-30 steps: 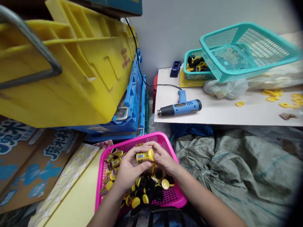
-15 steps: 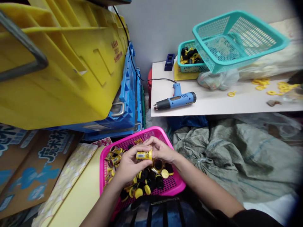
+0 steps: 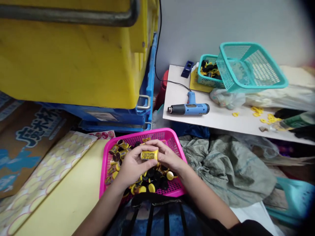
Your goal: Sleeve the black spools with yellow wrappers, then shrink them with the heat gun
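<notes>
- Tube (image 3: 147,155), yellow, lies on its side in the hands, just over the pink basket (image 3: 102,170); its wide yellow cap (image 3: 156,155) points right.
- Its label differs: half a second ago a barcode faced the camera, and now a panel of small dark print does, so the tube has rolled about its long axis.
- The left hand (image 3: 133,165) is closed around the tube's body, thumb along the lower side, much as before.
- The right hand (image 3: 169,159) bends its fingers and thumb at the cap end, also as before; I cannot tell whether they pinch the cap or only rest on it.
- The view has swung: the yellow crate (image 3: 69,62) fills more of the upper left, its metal handle now crossing the top.
- At the right, a green-labelled clear object (image 3: 300,120) and a turquoise plastic item (image 3: 292,196) have come into view.
- The heat gun (image 3: 195,109) remains on the white table (image 3: 221,122).
</notes>
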A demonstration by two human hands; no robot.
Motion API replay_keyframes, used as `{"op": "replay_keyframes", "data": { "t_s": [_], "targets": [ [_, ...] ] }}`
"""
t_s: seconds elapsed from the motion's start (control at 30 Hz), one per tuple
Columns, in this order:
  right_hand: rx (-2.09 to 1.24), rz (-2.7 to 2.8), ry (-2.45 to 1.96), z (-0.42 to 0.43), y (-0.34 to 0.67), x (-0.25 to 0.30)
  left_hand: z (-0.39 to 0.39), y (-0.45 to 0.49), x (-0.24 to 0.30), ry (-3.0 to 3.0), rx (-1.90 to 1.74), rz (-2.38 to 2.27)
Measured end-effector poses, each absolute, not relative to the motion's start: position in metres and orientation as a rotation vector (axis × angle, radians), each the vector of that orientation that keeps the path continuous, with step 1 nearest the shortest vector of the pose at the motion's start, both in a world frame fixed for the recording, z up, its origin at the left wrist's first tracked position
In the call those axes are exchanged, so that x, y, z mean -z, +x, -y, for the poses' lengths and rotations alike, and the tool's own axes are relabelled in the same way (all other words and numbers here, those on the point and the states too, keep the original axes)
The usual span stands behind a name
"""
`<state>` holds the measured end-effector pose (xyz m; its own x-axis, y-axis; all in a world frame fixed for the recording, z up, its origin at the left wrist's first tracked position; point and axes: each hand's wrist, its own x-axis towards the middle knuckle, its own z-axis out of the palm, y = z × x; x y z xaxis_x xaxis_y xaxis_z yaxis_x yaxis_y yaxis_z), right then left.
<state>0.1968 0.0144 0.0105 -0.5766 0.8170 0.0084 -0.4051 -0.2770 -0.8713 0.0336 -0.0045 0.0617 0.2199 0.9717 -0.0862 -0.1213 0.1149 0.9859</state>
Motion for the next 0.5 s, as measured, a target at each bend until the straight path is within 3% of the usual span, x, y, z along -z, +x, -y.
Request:
{"op": "replay_keyframes", "data": {
  "t_s": [0.3,0.5],
  "targets": [
    [-1.988,1.259,-0.605,-0.026,0.197,0.001,0.008,0.028,-0.05,1.183,-0.982,-1.04],
    [-1.548,1.377,-0.865,-0.025,0.193,0.002,0.002,0.035,-0.04,0.895,-0.998,-1.15]
  ]
}}
